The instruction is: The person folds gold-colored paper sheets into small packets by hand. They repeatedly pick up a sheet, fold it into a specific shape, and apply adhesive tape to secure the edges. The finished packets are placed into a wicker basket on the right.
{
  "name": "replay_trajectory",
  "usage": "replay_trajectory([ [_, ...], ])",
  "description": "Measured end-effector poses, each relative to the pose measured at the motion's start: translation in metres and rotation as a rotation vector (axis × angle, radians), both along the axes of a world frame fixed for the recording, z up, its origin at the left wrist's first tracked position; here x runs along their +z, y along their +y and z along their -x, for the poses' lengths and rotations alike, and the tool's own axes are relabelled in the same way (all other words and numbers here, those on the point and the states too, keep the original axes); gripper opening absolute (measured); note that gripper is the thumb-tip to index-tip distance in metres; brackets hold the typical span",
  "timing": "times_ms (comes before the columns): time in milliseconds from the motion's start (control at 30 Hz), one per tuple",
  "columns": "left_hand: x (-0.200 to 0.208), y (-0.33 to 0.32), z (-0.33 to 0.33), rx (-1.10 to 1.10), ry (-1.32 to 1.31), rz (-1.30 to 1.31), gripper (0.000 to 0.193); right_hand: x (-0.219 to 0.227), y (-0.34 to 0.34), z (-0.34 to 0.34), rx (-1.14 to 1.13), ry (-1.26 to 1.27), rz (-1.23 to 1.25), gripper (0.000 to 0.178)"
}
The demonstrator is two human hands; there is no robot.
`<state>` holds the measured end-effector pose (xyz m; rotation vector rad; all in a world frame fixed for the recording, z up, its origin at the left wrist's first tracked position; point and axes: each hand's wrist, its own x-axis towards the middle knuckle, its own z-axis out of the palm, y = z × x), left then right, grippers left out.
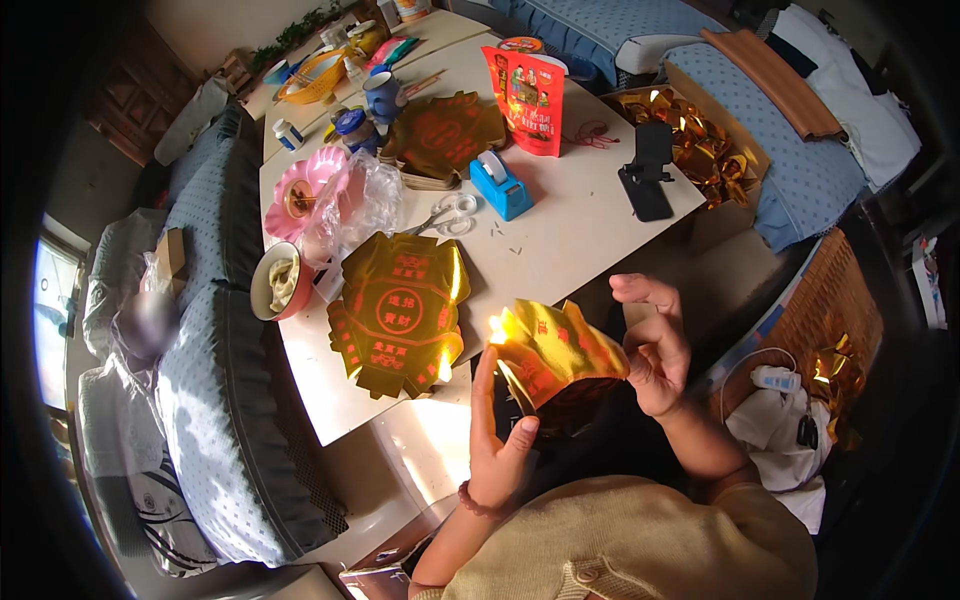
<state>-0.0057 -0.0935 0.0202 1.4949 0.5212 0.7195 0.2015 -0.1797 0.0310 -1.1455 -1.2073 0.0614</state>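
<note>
A gold foil paper sheet [560, 345] with red print is bent into a curve between my two hands, beyond the table's near edge. My left hand [492, 440], with a beaded bracelet at the wrist, holds its left end between upright fingers and thumb. At the right end, my right hand [655, 355] pinches the sheet, its upper fingers curled away. A stack of flat gold foil sheets [398, 350] with notched edges and red print lies on the table to the left. Another gold stack [440, 135] lies farther back.
On the white table [560, 215] are a blue tape dispenser [500, 187], scissors [455, 215], a red pouch [530, 105], a black phone stand [650, 175], a pink dish [305, 195] and a bowl [280, 283]. A carton of folded gold pieces [700, 145] stands right. A blue-covered sofa [225, 420] runs along the left.
</note>
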Motion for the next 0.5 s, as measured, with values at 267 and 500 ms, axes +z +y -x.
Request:
replay_trajectory([
  [267, 0.012, 0.042, 0.005, 0.089, 0.222, -0.007, 0.085, -0.009, 0.003, 0.004, 0.344, 0.059, 0.091, 0.026],
  [500, 0.026, 0.044, 0.013, -0.234, 0.217, 0.520, 0.016, -0.013, 0.005, 0.004, 0.347, -0.086, 0.203, 0.026],
])
